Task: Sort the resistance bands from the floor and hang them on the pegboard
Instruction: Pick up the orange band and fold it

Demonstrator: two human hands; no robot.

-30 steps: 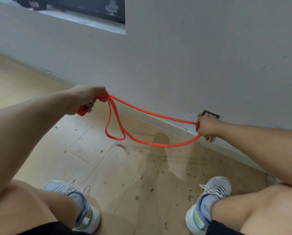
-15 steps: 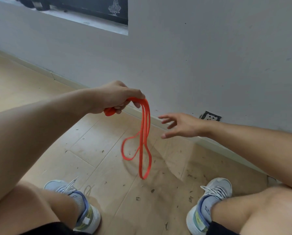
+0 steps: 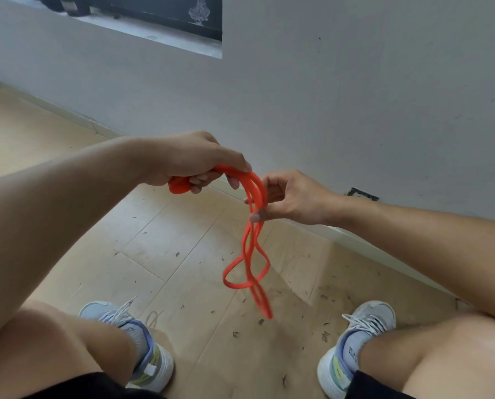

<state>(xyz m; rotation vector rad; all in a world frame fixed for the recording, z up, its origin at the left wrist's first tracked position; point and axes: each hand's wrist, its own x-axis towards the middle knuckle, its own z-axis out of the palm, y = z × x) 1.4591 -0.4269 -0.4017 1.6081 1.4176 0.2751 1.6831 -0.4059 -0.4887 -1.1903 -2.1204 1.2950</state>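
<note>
An orange resistance band hangs folded in several loops above the floor between my knees. My left hand is closed around its upper end, a short stub sticking out behind the fist. My right hand sits just to the right, thumb and fingers curled around the strands a little below the left hand. The lowest loop dangles blurred near my right shoe. No pegboard is in view.
A grey wall runs close ahead with a skirting board and a wall socket low on the right. The wooden floor is littered with small debris. My two shoes and bare knees fill the bottom.
The band was stretched between both hands, then my right hand let go and the band dropped into hanging loops. My right hand has now come back and closed around the strands beside the left.
</note>
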